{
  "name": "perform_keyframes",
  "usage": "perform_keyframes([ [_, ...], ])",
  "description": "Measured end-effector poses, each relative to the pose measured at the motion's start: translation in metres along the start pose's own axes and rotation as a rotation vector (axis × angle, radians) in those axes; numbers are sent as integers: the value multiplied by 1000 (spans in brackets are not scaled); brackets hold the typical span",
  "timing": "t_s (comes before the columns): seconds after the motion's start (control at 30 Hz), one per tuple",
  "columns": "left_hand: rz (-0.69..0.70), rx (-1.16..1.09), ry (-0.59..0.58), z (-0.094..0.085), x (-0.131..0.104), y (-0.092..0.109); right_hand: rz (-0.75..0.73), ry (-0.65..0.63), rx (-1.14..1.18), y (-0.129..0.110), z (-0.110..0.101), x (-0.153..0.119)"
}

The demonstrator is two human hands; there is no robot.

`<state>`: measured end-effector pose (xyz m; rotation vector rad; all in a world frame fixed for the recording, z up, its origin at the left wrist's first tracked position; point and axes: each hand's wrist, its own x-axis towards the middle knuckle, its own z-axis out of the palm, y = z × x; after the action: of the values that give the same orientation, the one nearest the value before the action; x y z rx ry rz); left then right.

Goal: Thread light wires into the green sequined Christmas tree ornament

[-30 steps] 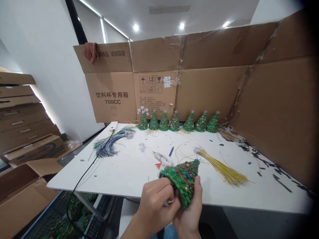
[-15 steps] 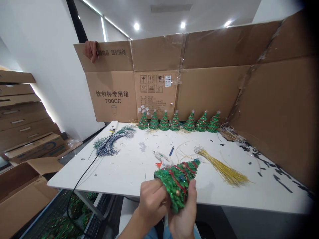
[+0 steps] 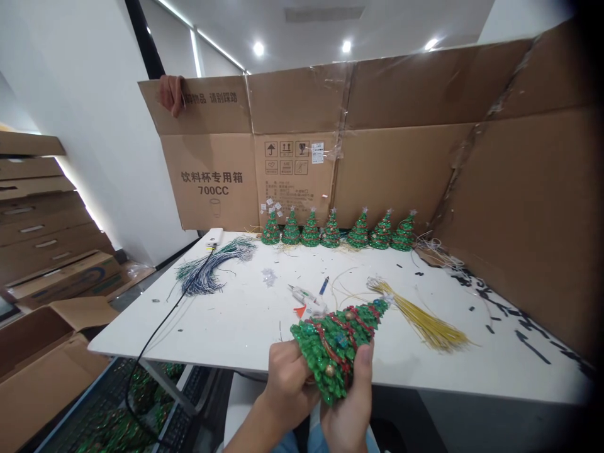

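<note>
A small green Christmas tree [image 3: 337, 346] with red garlands and coloured baubles lies tilted in my hands, its tip toward the upper right. A pale star [image 3: 387, 299] shows at that tip. My right hand [image 3: 352, 396] is closed round the lower side of the tree, thumb along the near face. At the base, my left hand [image 3: 290, 380] is curled with its fingertips hidden behind or inside the rim, so what they pinch cannot be seen. Just beyond the tree lie a white glue-gun-like tool [image 3: 306, 299] and a blue pen-like stick [image 3: 324, 285].
Several finished-looking trees [image 3: 330, 233] line the table's back edge before a cardboard screen [image 3: 292, 107]. Yellow wires [image 3: 425, 318] lie right; dark and green wires [image 3: 202, 270] lie left. Clear star pieces [image 3: 269, 277] sit mid-table. Black scraps [image 3: 533, 340] litter the right. A cable [image 3: 155, 340] hangs left.
The tree has shifted slightly up and right, turning a little, and the star at its tip now shows more clearly. Both hands stay on it.
</note>
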<state>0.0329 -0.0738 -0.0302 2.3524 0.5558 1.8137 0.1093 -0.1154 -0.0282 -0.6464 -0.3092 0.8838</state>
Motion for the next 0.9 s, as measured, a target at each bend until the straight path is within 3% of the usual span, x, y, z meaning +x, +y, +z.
perform_keyframes([
  [0.1, 15, -19, 38, -2, 1, 3, 35, 42, 36, -3, 1, -1],
  [0.3, 5, 62, 84, -8, 2, 9, 49, -70, 21, -3, -1, -2],
  [0.63, -87, 6, 96, -9, 0, 8, 100, -206, 109, -4, -9, -5],
  [0.9, -88, 41, 74, -8, 3, 9, 30, -159, -10, -3, 0, -1],
])
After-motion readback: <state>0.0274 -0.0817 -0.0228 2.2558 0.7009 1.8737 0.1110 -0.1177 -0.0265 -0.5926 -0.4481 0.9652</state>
